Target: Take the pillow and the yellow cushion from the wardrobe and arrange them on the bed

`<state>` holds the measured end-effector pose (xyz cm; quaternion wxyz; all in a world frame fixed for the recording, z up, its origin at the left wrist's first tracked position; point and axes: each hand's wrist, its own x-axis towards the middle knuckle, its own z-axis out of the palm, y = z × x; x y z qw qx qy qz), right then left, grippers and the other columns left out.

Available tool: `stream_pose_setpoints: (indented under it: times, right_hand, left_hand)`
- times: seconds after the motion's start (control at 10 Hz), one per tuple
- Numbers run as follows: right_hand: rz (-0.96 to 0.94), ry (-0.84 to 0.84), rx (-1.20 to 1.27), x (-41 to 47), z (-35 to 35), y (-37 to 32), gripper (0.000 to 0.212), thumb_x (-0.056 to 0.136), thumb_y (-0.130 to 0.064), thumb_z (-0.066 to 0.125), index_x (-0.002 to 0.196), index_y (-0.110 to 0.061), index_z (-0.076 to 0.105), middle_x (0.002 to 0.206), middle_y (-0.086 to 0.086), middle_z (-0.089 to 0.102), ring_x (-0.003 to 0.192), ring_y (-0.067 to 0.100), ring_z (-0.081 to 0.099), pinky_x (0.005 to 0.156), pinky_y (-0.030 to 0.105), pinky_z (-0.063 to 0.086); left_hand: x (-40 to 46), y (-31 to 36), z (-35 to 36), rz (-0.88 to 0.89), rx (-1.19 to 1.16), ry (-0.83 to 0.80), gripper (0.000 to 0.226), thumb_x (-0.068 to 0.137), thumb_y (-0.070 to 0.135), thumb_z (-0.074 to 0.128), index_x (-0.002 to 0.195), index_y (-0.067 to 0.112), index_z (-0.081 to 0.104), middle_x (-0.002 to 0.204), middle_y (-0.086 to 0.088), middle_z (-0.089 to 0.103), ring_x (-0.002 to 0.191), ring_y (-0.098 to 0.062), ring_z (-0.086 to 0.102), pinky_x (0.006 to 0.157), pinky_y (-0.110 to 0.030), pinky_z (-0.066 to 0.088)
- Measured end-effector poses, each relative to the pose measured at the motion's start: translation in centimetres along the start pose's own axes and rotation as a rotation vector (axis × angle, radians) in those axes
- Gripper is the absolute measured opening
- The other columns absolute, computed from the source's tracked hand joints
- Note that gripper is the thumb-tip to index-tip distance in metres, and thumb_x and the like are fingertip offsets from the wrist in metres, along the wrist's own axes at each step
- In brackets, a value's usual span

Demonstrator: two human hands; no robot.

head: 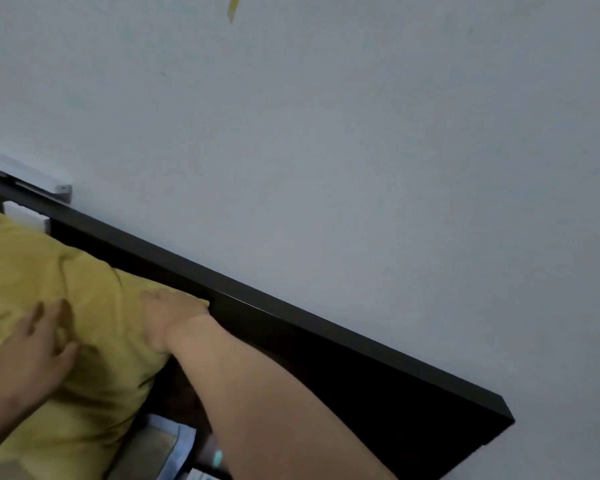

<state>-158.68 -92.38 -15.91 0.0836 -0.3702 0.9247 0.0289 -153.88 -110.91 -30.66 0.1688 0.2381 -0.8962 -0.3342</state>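
Note:
The yellow cushion (49,299) fills the lower left of the head view and leans against the dark headboard (326,358). My left hand (35,348) lies flat on its front face with the fingers spread. My right hand (172,317) grips the cushion's upper right corner, right beside the headboard's top edge. A light blue and beige pillow (160,445) peeks out under the cushion at the bottom. The wardrobe is out of view.
A plain pale wall (361,133) rises behind the headboard. A white bracket or rail (32,178) is fixed to the wall at the far left. The headboard's right end (499,420) stops at the lower right.

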Motion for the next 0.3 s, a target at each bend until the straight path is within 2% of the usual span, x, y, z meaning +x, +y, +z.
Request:
stream_pose_setpoints:
  times: [0.1, 0.2, 0.3]
  right_hand:
    - [-0.010, -0.035, -0.013, 0.3, 1.1, 0.1, 0.060, 0.092, -0.013, 0.062, 0.146, -0.008, 0.037, 0.145, 0.016, 0.045, 0.130, 0.039, 0.048, 0.103, 0.050, 0.046]
    - [-0.037, -0.027, 0.024, -0.1, 1.8, -0.8, 0.063, 0.091, -0.016, 0.064, 0.147, -0.010, 0.035, 0.145, 0.015, 0.044, 0.130, 0.039, 0.047, 0.105, 0.049, 0.043]
    - [-0.057, 0.005, 0.085, 0.2, 1.5, -1.5, 0.059, 0.095, -0.018, 0.058, 0.148, -0.013, 0.034, 0.146, 0.014, 0.044, 0.131, 0.037, 0.047, 0.107, 0.046, 0.042]
  left_hand:
    - [-2.6, 0.9, -2.8, -0.012, 0.244, -0.059, 0.068, 0.094, 0.031, 0.057, 0.153, 0.017, 0.028, 0.162, -0.014, 0.022, 0.144, -0.035, 0.029, 0.111, -0.050, 0.038]
    - [-4.4, 2.2, -5.2, 0.006, 0.289, -0.152, 0.067, 0.093, 0.040, 0.053, 0.154, 0.030, 0.025, 0.164, -0.007, 0.014, 0.144, -0.032, 0.030, 0.110, -0.049, 0.039]
    - [-4.8, 2.0, -7.0, 0.005, 0.352, -0.142, 0.069, 0.093, 0.044, 0.053, 0.153, 0.034, 0.021, 0.165, -0.004, 0.010, 0.144, -0.032, 0.030, 0.110, -0.050, 0.038]
